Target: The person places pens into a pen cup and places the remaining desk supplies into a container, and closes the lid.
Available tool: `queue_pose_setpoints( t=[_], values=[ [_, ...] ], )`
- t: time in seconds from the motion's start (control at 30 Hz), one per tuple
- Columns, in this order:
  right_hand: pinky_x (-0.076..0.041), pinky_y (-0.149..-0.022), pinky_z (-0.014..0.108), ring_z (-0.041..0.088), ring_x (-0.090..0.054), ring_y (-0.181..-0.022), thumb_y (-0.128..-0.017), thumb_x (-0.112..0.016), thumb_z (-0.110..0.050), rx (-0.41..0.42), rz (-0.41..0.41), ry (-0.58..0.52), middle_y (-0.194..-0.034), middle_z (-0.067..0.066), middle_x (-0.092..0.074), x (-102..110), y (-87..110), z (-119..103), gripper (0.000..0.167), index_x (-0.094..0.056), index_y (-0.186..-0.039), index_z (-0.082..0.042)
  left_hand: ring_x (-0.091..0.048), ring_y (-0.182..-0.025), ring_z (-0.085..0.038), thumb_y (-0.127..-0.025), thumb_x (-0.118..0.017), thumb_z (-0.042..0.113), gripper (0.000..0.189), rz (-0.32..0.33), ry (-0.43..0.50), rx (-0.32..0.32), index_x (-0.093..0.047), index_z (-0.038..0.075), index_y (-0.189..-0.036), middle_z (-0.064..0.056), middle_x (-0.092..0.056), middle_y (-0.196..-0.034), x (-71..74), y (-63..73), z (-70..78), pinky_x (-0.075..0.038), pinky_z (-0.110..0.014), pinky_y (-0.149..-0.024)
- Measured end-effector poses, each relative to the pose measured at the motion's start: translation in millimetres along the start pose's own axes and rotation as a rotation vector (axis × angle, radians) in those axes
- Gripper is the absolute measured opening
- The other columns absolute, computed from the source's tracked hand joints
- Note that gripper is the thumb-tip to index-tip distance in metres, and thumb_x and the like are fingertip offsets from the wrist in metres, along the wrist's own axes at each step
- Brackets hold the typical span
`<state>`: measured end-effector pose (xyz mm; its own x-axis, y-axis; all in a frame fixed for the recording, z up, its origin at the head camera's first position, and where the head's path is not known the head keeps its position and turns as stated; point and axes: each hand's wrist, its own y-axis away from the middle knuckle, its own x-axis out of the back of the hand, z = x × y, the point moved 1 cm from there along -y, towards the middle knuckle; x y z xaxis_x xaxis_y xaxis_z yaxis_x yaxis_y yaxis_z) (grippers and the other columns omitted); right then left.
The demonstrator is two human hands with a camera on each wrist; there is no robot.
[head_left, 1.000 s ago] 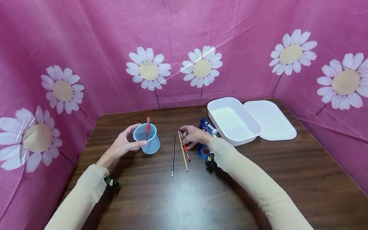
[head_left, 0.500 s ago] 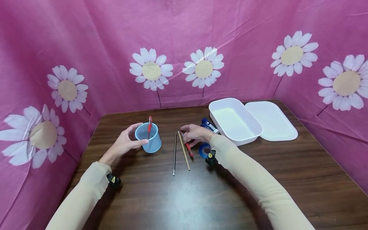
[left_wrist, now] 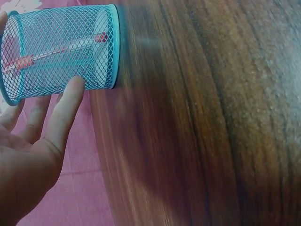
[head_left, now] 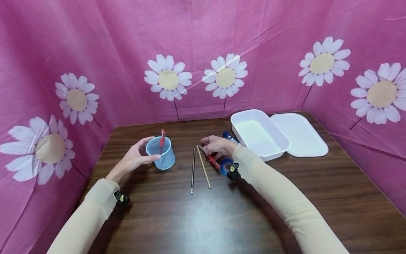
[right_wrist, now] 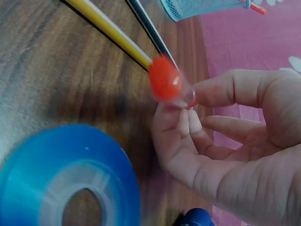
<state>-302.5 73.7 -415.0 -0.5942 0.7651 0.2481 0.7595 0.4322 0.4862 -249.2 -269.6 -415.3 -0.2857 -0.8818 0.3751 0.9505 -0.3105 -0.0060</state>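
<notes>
My left hand (head_left: 134, 157) holds a light-blue mesh pencil cup (head_left: 167, 160), thumb on its near side and fingers behind. A red pen (head_left: 162, 138) leans upright inside the cup and shows through the mesh in the left wrist view. Between thumb and fingers, my right hand (head_left: 219, 145) pinches a second red pen (right_wrist: 165, 80), whose red end points at the camera in the right wrist view. Left of that hand, a yellow pencil (head_left: 204, 170) and a dark pencil (head_left: 193, 173) lie on the table. A blue tape roll (head_left: 225, 165) lies just beneath the right wrist.
Behind the right hand lies a navy-capped tube (head_left: 230, 137), partly hidden. A white plastic box (head_left: 276, 155) stands at the back right, with its flat white lid (head_left: 302, 135) beside it. A pink flowered curtain (head_left: 196, 95) surrounds the wooden table (head_left: 158, 218).
The red pen in my right hand has swung its near end rightward, away from the yellow pencil and toward the tape roll. My left hand keeps its hold on the cup.
</notes>
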Motion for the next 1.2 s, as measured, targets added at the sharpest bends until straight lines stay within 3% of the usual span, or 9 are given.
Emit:
queue_pose_setpoints(
  t=[0.13, 0.27, 0.5, 0.7, 1.03, 1.2],
  values=[
    [-0.058, -0.085, 0.050, 0.027, -0.056, -0.108, -0.084, -0.055, 0.011, 0.002, 0.015, 0.021, -0.151, 0.015, -0.042, 3.8, 0.8, -4.6, 0.080, -0.028, -0.159, -0.004, -0.059, -0.100, -0.024, -0.086, -0.085, 0.022, 0.078, 0.000, -0.009, -0.004, -0.042, 0.014, -0.151, -0.016, -0.058, -0.131, 0.2, 0.0, 0.0, -0.058, -0.036, -0.073],
    [-0.055, -0.091, 0.053, 0.032, -0.054, -0.121, -0.086, -0.055, 0.010, 0.015, 0.011, 0.031, -0.145, 0.020, -0.050, 7.2, 3.0, -9.5, 0.078, -0.028, -0.158, -0.003, -0.058, -0.102, -0.027, -0.086, -0.085, 0.022, 0.078, -0.008, -0.013, -0.007, -0.042, 0.014, -0.151, -0.015, -0.058, -0.132, 0.5, -0.9, 0.1, -0.058, -0.033, -0.073],
    [-0.060, -0.082, 0.045, 0.030, -0.058, -0.108, -0.087, -0.056, 0.008, 0.046, -0.015, -0.001, -0.140, 0.023, -0.051, 4.1, 4.7, -19.4, 0.080, -0.026, -0.160, -0.008, -0.060, -0.101, -0.022, -0.085, -0.085, 0.020, 0.080, 0.003, 0.001, 0.008, -0.041, 0.013, -0.152, -0.019, -0.056, -0.132, 0.1, 1.5, -1.8, -0.060, -0.038, -0.075],
    [-0.060, -0.071, 0.039, 0.023, -0.058, -0.088, -0.087, -0.054, 0.013, 0.057, -0.038, -0.077, -0.134, 0.030, -0.049, 1.2, 5.4, -29.0, 0.087, -0.017, -0.162, -0.012, -0.060, -0.093, -0.022, -0.086, -0.084, 0.020, 0.077, -0.005, -0.002, -0.008, -0.042, 0.014, -0.151, -0.019, -0.056, -0.131, 0.6, 0.4, -1.7, -0.058, -0.038, -0.068],
    [-0.060, -0.073, 0.040, 0.022, -0.059, -0.085, -0.088, -0.053, 0.012, 0.090, -0.035, -0.084, -0.112, 0.019, -0.055, 2.1, 4.6, -29.6, 0.082, -0.021, -0.160, -0.010, -0.060, -0.101, -0.020, -0.086, -0.085, 0.021, 0.079, 0.001, -0.009, 0.001, -0.041, 0.014, -0.152, -0.018, -0.056, -0.132, 0.7, -0.4, -0.2, -0.059, -0.033, -0.074],
    [-0.061, -0.074, 0.042, 0.025, -0.062, -0.091, -0.089, -0.054, 0.012, 0.113, -0.038, -0.127, -0.121, 0.025, -0.056, 1.1, 2.9, -28.6, 0.081, -0.023, -0.160, -0.010, -0.060, -0.100, -0.020, -0.087, -0.084, 0.022, 0.079, 0.003, -0.021, 0.012, -0.040, 0.014, -0.152, -0.018, -0.056, -0.131, 1.0, 0.6, 0.0, -0.059, -0.034, -0.074]
  ],
)
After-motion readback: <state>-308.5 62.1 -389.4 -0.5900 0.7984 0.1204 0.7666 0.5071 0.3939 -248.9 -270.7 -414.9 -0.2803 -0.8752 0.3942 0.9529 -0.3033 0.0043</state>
